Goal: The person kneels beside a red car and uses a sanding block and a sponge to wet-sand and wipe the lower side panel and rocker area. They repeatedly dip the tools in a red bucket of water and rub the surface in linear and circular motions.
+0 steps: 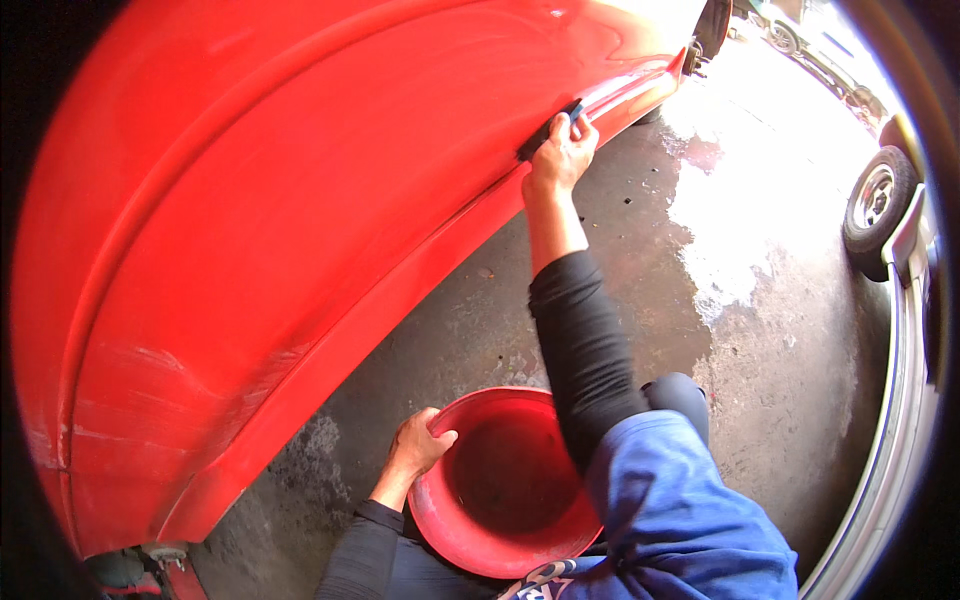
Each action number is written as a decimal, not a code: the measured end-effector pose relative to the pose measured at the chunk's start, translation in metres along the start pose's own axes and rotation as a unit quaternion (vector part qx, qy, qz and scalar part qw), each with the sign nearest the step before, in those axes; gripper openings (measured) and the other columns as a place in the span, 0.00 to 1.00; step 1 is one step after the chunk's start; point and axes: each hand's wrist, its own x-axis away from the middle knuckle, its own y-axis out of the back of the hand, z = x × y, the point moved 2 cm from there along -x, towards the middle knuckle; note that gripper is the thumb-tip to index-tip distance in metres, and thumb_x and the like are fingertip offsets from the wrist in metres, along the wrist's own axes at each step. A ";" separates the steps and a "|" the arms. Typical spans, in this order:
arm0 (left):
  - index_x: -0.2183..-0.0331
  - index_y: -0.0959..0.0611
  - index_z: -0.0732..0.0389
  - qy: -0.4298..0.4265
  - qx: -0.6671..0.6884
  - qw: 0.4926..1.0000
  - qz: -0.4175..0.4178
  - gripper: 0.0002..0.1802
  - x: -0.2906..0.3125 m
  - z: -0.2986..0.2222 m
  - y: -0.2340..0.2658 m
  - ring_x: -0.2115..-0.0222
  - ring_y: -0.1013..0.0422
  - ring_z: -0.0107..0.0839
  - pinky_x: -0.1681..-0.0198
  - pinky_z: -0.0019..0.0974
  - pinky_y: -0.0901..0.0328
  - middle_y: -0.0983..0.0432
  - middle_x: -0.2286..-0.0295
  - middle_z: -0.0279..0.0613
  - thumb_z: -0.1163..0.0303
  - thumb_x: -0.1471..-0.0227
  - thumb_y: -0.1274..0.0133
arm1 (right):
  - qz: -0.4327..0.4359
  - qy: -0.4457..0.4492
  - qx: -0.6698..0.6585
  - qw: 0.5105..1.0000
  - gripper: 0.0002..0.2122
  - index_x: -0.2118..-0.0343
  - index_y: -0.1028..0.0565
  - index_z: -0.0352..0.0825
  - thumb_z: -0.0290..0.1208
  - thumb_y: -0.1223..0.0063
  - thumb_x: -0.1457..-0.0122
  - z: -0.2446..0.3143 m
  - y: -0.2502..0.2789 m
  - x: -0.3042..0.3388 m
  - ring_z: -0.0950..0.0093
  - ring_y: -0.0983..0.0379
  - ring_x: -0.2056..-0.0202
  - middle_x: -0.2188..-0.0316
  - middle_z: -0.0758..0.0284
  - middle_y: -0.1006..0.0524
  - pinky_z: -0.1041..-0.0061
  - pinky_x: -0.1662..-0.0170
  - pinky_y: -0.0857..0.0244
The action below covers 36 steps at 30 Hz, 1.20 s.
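Observation:
My left hand grips the rim of a round red basin, thumb over the edge and the other fingers outside. The basin is close in front of my body, and its inside is dark; whether it holds water I cannot tell. Stretched far forward, my right hand is closed on a dark flat pad with a bit of blue at its upper edge. That pad lies against the lower side of a red car body panel, just above its sill. Its exact kind is partly hidden by my fingers.
Pale scuffs mark the near end of the red panel. The concrete floor has a wet-looking patch and strong sunlight beyond. Along the right side stands another vehicle's light-coloured edge, with a wheel near it.

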 end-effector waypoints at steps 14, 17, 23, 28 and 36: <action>0.62 0.16 0.63 -0.022 0.004 1.000 -0.018 0.20 -0.002 -0.001 0.001 0.64 0.20 0.41 0.58 0.41 0.28 0.17 0.67 0.49 0.63 0.57 0.38 | 0.009 0.173 0.099 0.980 0.14 0.56 0.25 0.30 0.29 0.42 0.44 0.012 0.000 -0.077 0.55 0.33 0.57 0.63 0.55 0.28 0.58 0.51 0.38; 0.61 0.16 0.60 -0.029 0.031 0.999 -0.017 0.18 0.000 0.003 0.000 0.61 0.22 0.48 0.57 0.44 0.29 0.18 0.65 0.52 0.65 0.57 0.39 | 0.046 0.295 0.249 0.921 0.13 0.55 0.25 0.33 0.29 0.48 0.42 0.064 -0.016 0.038 0.56 0.32 0.58 0.61 0.54 0.26 0.52 0.52 0.43; 0.59 0.17 0.64 -0.111 0.085 0.988 -0.065 0.20 0.010 0.000 0.001 0.60 0.23 0.51 0.54 0.43 0.30 0.20 0.62 0.56 0.65 0.56 0.40 | 0.385 0.414 0.173 0.806 0.25 0.46 0.27 0.44 0.27 0.43 0.51 0.125 -0.019 0.244 0.67 0.30 0.56 0.49 0.65 0.29 0.60 0.56 0.36; 0.62 0.17 0.63 -0.033 0.020 0.999 -0.014 0.18 0.003 -0.003 0.004 0.62 0.22 0.48 0.57 0.43 0.29 0.19 0.65 0.53 0.65 0.57 0.40 | 0.178 0.369 0.280 0.868 0.17 0.51 0.26 0.37 0.26 0.44 0.45 0.043 -0.001 0.005 0.61 0.31 0.60 0.57 0.58 0.26 0.59 0.53 0.40; 0.62 0.17 0.63 -0.143 0.042 0.983 -0.107 0.18 0.008 -0.003 -0.001 0.64 0.22 0.49 0.59 0.45 0.29 0.19 0.67 0.54 0.66 0.57 0.39 | 0.304 0.478 0.265 0.780 0.22 0.44 0.30 0.37 0.28 0.46 0.44 0.139 -0.027 0.221 0.58 0.32 0.52 0.52 0.58 0.29 0.54 0.47 0.40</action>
